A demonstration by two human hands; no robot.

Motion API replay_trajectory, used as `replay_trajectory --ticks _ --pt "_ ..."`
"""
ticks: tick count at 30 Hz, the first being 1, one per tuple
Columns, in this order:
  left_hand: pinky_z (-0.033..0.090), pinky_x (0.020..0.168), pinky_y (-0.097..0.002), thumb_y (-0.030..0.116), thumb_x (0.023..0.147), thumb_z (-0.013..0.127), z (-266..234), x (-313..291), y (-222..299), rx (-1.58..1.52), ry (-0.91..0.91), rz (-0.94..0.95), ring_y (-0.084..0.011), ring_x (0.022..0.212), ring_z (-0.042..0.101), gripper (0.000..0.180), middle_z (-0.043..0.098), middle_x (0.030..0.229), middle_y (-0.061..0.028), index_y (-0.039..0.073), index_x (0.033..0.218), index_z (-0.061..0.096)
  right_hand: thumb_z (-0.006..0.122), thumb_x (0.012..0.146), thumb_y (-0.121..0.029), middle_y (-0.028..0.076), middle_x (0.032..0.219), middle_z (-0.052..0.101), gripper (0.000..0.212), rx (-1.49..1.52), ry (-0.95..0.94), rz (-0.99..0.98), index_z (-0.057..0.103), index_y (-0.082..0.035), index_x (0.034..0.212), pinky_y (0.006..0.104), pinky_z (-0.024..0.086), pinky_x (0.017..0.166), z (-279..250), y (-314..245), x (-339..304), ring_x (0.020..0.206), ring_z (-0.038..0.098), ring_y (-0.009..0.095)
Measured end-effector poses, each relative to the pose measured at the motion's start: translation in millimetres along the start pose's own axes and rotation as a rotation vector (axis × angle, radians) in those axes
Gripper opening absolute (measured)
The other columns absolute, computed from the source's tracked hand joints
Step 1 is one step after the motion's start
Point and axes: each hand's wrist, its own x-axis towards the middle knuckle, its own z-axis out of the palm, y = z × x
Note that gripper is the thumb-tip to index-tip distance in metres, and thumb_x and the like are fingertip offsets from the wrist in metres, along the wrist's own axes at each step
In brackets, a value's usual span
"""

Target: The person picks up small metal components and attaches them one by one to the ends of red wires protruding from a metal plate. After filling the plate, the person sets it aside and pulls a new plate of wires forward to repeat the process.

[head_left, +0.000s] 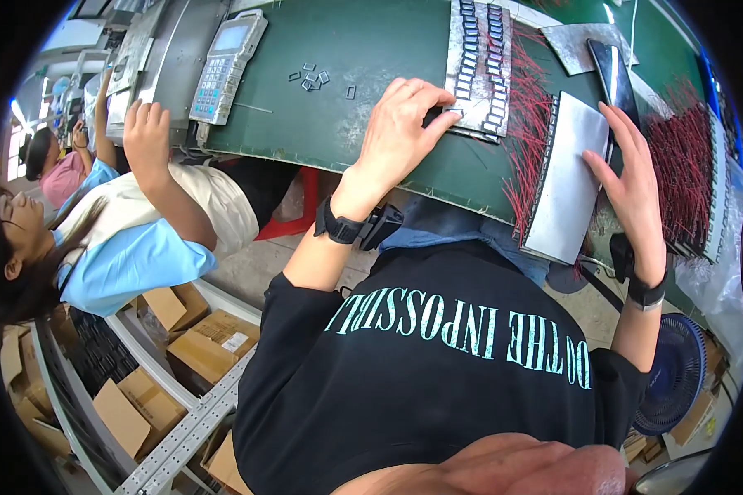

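Nearest, the right hand (636,177) is resting, thumb and fingers wide apart, on a silver plate (570,173), apparently to steady it where its near end is reaching the edge of the green surface (371,49). Red wires (527,136) are fanning out along the plate's left side, probably so that its face is staying clear. Beyond, the left hand (404,124) is holding thumb and forefinger narrowly apart at the near left corner of a tray (474,107); one cannot tell whether a piece is sitting between the tips. On the tray, frames (468,48) are forming two columns, an order likely keeping each one accessible. Farther left, loose frames (308,85) are lying scattered, perhaps for easy picking; beyond these, a terminal (223,70) is lying face up, seemingly set aside.
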Motion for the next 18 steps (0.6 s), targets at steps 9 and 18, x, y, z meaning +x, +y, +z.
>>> replay_trajectory --ticks 9,18 --pt "0.052 0.073 -0.0360 0.017 0.080 0.080 -4.5 14.3 -5.6 -0.025 -0.112 -0.020 -0.0246 0.085 0.062 0.020 0.068 0.086 -0.0051 0.007 0.094 0.070 0.073 0.088 -0.014 0.014 0.127 0.060 0.056 0.161 -0.227 0.168 0.054 -0.006 0.140 0.0367 0.046 0.100 -13.3 10.8 25.4 0.115 0.059 0.027" --pt "0.053 0.069 -0.0364 0.020 0.085 0.077 -28.3 28.1 68.2 -0.369 -0.177 -0.036 -0.0284 0.079 0.066 0.021 0.069 0.082 -0.0093 0.006 0.099 0.070 0.064 0.098 -0.013 0.004 0.119 0.062 0.037 0.944 0.034 0.487 0.056 -0.001 0.132 0.0251 0.049 0.090 -45.3 18.9 32.5 0.101 0.061 0.010"
